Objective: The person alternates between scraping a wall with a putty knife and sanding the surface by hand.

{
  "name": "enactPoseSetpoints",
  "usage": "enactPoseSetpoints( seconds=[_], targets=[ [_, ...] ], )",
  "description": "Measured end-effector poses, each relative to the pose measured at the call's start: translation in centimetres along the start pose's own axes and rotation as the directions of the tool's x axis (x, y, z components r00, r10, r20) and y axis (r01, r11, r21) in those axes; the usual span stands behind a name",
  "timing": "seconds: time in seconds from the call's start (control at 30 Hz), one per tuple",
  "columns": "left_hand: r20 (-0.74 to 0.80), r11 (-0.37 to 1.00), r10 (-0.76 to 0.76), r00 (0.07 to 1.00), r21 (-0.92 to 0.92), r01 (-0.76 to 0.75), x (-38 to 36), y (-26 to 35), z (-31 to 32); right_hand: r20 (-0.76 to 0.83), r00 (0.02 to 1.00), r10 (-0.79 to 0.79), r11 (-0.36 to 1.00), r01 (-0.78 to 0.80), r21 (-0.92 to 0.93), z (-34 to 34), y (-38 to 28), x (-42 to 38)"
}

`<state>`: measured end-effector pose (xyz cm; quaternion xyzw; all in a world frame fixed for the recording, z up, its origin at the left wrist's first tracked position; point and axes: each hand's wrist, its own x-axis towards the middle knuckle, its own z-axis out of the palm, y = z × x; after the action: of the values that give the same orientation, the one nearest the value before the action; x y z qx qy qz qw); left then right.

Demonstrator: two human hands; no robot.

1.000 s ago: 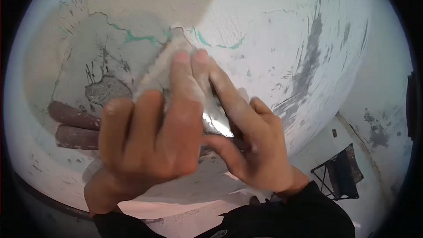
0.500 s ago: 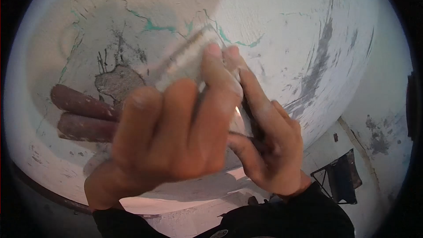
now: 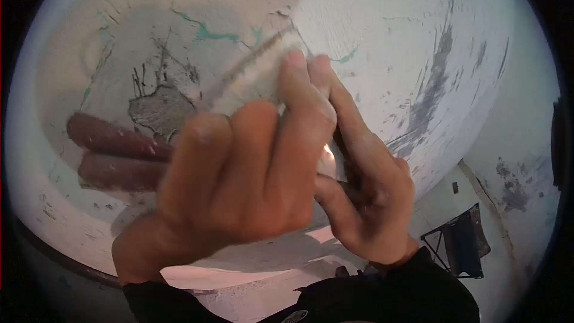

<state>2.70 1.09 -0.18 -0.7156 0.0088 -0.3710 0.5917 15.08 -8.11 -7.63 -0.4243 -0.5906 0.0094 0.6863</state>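
My left hand [image 3: 245,173] is closed around two wide putty knives. Their dark red handles [image 3: 119,136] stick out side by side to the left, flecked with white. A wide, pale metal blade [image 3: 257,66], smeared with filler, lies against the plastered wall [image 3: 382,0], its corner near a green-edged crack [image 3: 218,34]. My left index fingertip presses on the blade. My right hand [image 3: 376,185] grips the right end of the blade, one fingertip beside my left index and the thumb lower down. Most of the blade's lower part is hidden by my hands.
A rough grey hole [image 3: 161,110] with scratches above it sits in the wall left of the hands. Dark grey streaks [image 3: 433,84] run down the wall at right. A dark folding stool [image 3: 463,242] stands on the floor at lower right.
Both hands and the blade have slid slightly up and to the right along the wall. Part of the green-edged crack by the blade's corner now looks covered.
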Motion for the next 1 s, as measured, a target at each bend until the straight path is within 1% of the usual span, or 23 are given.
enactPoseSetpoints(
  seconds=[0.07,0.1,0.17,0.2,0.23,0.27,0.3,0.37,0.4,0.47,0.5,0.57,0.7,0.73,0.77,0.8,0.83,0.87,0.9,0.97,1.0],
  targets=[
    [0.056,0.963,0.136,0.989,0.225,-0.145,0.4,0.2,0.0,0.023,1.000,0.016,1.000,-0.016,0.002,-0.4,0.1,0.6],
    [0.054,0.963,0.135,0.989,0.229,-0.144,0.5,0.0,0.0,0.039,0.999,0.035,0.999,-0.035,0.001,-0.6,0.0,0.6],
    [0.010,0.970,0.067,0.998,0.236,-0.067,0.6,0.0,0.4,0.059,0.996,0.061,0.998,-0.061,-0.005,-0.8,0.2,0.3],
    [0.007,0.968,0.064,0.998,0.241,-0.064,0.7,0.0,0.1,0.038,0.999,0.009,0.999,-0.010,0.046,-0.7,0.2,0.1],
    [0.044,0.949,0.139,0.989,0.281,-0.146,0.7,-0.1,-0.6,0.013,0.999,-0.037,0.994,0.035,0.103,-0.6,0.2,-0.2],
    [0.083,0.919,0.210,0.974,0.323,-0.226,0.8,-0.2,-0.9,0.036,0.999,-0.032,0.994,0.028,0.104,-1.0,0.3,-0.2],
    [0.081,0.915,0.209,0.975,0.335,-0.224,0.9,-0.4,-0.6,0.037,0.998,-0.045,0.994,0.041,0.105,-0.9,0.3,0.3],
    [0.056,0.947,0.099,0.994,0.300,-0.111,1.0,-0.2,-0.1,0.027,0.999,0.019,0.996,-0.022,0.088,-0.8,0.2,0.7],
    [0.051,0.948,0.097,0.994,0.300,-0.108,1.2,-0.2,-0.2,0.026,1.000,0.017,0.996,-0.019,0.084,-1.1,0.1,0.7],
    [0.056,0.912,0.198,0.978,0.355,-0.205,1.4,-0.3,-0.8,0.062,0.998,-0.008,1.000,0.007,0.020,-1.7,-0.6,0.3],
    [0.056,0.911,0.200,0.978,0.356,-0.207,1.2,0.0,-0.7,0.060,0.998,-0.009,1.000,0.008,0.021,-1.7,-0.5,0.3],
    [0.017,0.907,0.106,0.994,0.409,-0.104,1.2,0.6,0.0,0.076,0.997,0.013,1.000,-0.011,-0.019,-2.0,-0.3,0.9],
    [0.061,0.913,0.079,0.995,0.395,-0.097,1.5,0.7,-0.6,0.074,0.997,0.012,0.998,-0.008,-0.055,-2.6,-0.7,0.7],
    [0.077,0.897,0.129,0.989,0.416,-0.149,1.4,0.8,-1.1,0.097,0.995,-0.040,0.993,0.050,-0.103,-3.2,-1.0,0.4],
    [0.086,0.874,0.173,0.981,0.447,-0.193,1.4,0.8,-1.2,0.099,0.994,-0.049,0.993,0.059,-0.102,-2.8,-0.7,0.8],
    [0.083,0.870,0.166,0.983,0.456,-0.186,1.6,0.6,-0.8,0.057,0.997,-0.047,0.991,0.054,-0.123,-2.2,-0.2,1.4],
    [0.078,0.896,0.115,0.990,0.423,-0.137,1.7,0.7,-0.3,0.013,0.999,-0.029,0.989,0.031,-0.142,-1.9,0.4,1.6],
    [0.074,0.918,0.068,0.995,0.387,-0.091,1.8,0.7,0.0,0.013,0.999,-0.053,0.998,0.053,-0.025,-1.8,1.1,1.5],
    [0.066,0.916,0.067,0.996,0.392,-0.087,2.0,0.8,0.0,0.011,0.998,-0.060,0.998,0.061,-0.030,-2.1,0.8,1.3],
    [-0.014,0.935,0.062,0.998,0.351,-0.053,2.1,0.9,-0.4,0.058,0.998,-0.026,0.999,0.024,0.030,-2.3,-0.1,0.4],
    [-0.015,0.932,0.059,0.998,0.359,-0.050,2.0,0.7,0.0,0.062,0.998,-0.034,0.999,0.032,0.031,-1.9,0.1,0.8]
  ],
)
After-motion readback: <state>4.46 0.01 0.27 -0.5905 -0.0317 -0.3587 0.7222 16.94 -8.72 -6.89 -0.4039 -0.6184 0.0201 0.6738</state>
